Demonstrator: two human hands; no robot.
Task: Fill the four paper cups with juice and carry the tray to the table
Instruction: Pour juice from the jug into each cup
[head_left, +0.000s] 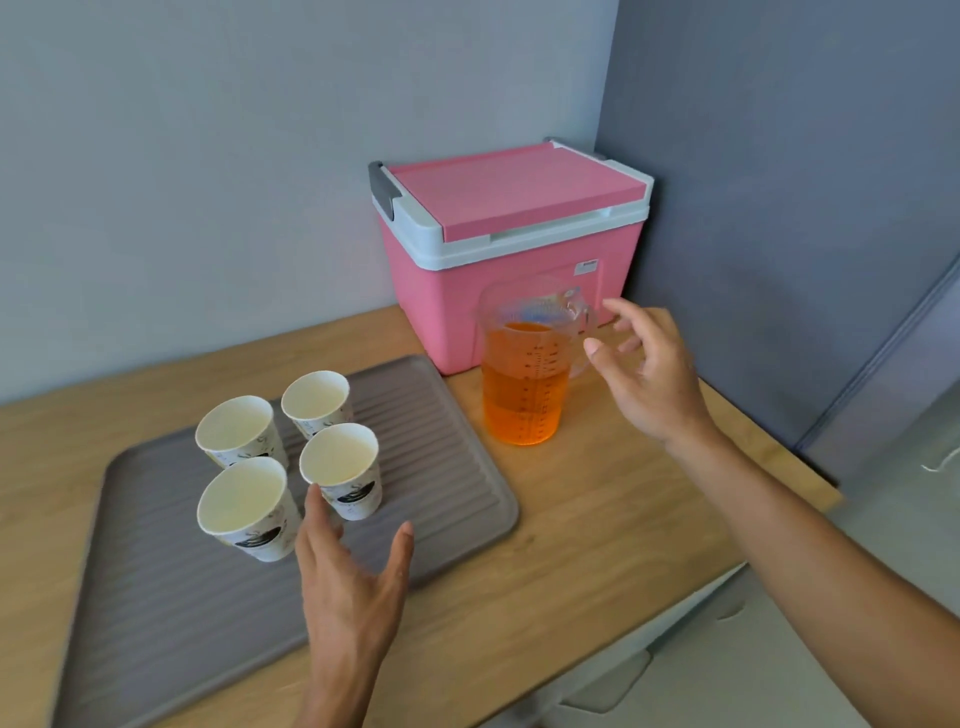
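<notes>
While four empty paper cups (291, 457) stood clustered on the grey tray (441, 452), right hand (649, 374) reached, grip apart, just short of the juice jug (522, 379). Left hand (353, 577) open beside the nearest cup; could tip. Pink cooler (514, 249) crowding behind, table (597, 519) edge near on the right.

you had no word or number that could be read. the clear jug (524, 374), right of centre, bore a printed measuring scale, its figures too small to make out. the pink cooler (511, 249) behind it carried a small white label, blurred. the paper cups (340, 470) showed dark prints, illegible.
</notes>
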